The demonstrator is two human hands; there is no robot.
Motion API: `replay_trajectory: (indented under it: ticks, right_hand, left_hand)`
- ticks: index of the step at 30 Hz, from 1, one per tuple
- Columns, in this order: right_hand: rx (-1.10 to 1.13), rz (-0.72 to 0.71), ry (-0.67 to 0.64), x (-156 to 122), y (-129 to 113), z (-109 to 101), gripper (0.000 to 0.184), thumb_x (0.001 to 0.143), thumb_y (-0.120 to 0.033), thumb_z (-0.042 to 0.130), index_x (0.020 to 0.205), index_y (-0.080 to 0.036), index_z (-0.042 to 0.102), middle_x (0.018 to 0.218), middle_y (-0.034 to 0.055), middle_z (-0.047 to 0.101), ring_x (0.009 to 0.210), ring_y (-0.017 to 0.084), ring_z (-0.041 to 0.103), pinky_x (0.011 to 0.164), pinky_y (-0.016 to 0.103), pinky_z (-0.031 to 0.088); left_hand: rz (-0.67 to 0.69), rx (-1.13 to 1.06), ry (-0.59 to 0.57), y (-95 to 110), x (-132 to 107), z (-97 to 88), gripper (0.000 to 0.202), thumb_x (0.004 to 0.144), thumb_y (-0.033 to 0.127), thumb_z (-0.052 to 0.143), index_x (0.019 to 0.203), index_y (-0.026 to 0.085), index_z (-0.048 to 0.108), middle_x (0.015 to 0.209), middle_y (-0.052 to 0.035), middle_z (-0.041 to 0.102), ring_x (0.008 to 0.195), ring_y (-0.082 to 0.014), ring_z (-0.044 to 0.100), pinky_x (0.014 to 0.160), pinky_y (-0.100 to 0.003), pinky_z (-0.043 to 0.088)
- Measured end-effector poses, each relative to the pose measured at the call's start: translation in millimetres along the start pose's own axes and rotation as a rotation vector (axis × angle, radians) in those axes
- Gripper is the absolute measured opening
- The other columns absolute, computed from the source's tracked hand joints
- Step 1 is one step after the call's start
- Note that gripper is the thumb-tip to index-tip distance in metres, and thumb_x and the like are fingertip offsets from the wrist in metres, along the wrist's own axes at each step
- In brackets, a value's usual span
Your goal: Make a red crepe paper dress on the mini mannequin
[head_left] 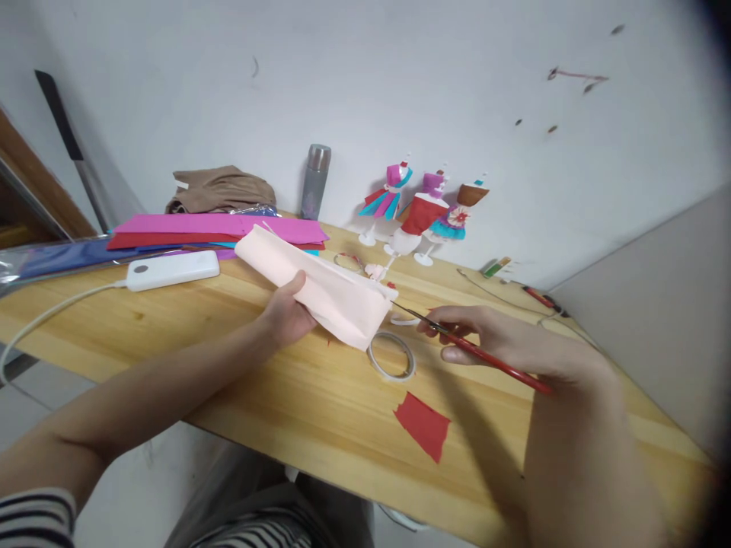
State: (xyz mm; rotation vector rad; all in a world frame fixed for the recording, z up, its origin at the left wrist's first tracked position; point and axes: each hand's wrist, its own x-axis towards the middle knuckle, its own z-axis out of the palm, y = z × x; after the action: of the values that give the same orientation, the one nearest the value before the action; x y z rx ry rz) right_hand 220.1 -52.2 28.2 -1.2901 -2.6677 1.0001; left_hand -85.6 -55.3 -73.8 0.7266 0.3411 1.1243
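Observation:
My left hand grips a folded sheet of pale pink paper from below, thumb on top, holding it above the table. In my right hand is a pair of scissors with red handles. The blade tips point left and reach the right edge of the pink paper; whether they touch it I cannot tell. Under that edge lies a roll of tape, flat on the wood. A torn-edged piece of red paper rests nearer to me.
Small dress forms in coloured paper outfits stand along the wall. A grey thermos, brown cloth and magenta paper stack are at the back left. A white corded device lies left; a red-handled tool lies right.

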Motion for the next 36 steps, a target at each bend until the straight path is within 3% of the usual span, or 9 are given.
replay_trajectory:
  ticks: [3,7,14,20,24,29,36]
  right_hand:
    - [-0.068,0.020,0.028,0,1,2,0.042,0.080,-0.054,0.068,0.109,-0.023,0.070,0.099,0.0070,0.072,0.083,0.026,0.066,0.071,0.037,0.052]
    - [-0.111,-0.029,0.092,0,-4,7,0.044,0.079,-0.052,0.071,0.114,-0.025,0.071,0.102,0.0076,0.073,0.085,0.027,0.067,0.074,0.040,0.054]
    - [-0.166,-0.017,0.165,-13,-4,6,0.043,0.076,-0.051,0.074,0.114,-0.030,0.074,0.108,0.0090,0.075,0.088,0.031,0.070,0.071,0.043,0.058]
    - [-0.192,-0.015,0.179,-10,-5,11,0.042,0.077,-0.053,0.074,0.112,-0.029,0.075,0.114,0.0101,0.073,0.093,0.033,0.071,0.076,0.046,0.059]
    - [-0.231,0.022,0.200,-14,-6,9,0.043,0.077,-0.053,0.073,0.112,-0.029,0.075,0.113,0.0097,0.074,0.090,0.032,0.071,0.073,0.044,0.058]
    - [-0.274,0.062,0.120,-13,-16,8,0.048,0.083,-0.053,0.065,0.119,-0.022,0.071,0.121,0.0134,0.070,0.100,0.032,0.069,0.081,0.044,0.057]
    - [-0.227,0.049,0.042,2,-36,15,0.046,0.086,-0.052,0.061,0.117,-0.020,0.070,0.104,0.0108,0.072,0.094,0.027,0.066,0.083,0.041,0.053]
  left_hand:
    - [0.019,0.064,-0.003,-1,-1,3.5,0.067,0.082,0.059,0.062,0.129,0.011,0.059,0.131,-0.0208,0.065,0.122,-0.0456,0.059,0.090,-0.053,0.055]
    - [0.039,0.034,0.066,-4,-1,3.9,0.053,0.087,0.051,0.060,0.124,0.012,0.062,0.126,-0.0182,0.069,0.128,-0.0429,0.055,0.103,-0.055,0.049]
    - [0.035,-0.083,0.041,-9,1,-0.7,0.040,0.090,0.046,0.058,0.115,0.016,0.066,0.125,-0.0138,0.070,0.138,-0.0376,0.049,0.116,-0.053,0.038]
    - [0.030,-0.118,0.073,-11,1,-4.4,0.047,0.090,0.044,0.060,0.125,0.013,0.061,0.130,-0.0156,0.067,0.140,-0.0369,0.046,0.118,-0.054,0.035]
    - [-0.010,-0.140,0.208,-8,0,-2.8,0.045,0.093,0.039,0.057,0.128,0.011,0.058,0.128,-0.0158,0.068,0.140,-0.0367,0.046,0.119,-0.054,0.035]
    - [-0.057,-0.183,0.307,-6,-2,8.7,0.056,0.098,0.036,0.050,0.145,0.005,0.045,0.134,-0.0185,0.064,0.141,-0.0359,0.045,0.119,-0.054,0.034]
    - [-0.057,-0.244,0.388,-10,-4,21.6,0.056,0.099,0.028,0.048,0.149,0.006,0.039,0.138,-0.0178,0.062,0.141,-0.0340,0.046,0.121,-0.053,0.032]
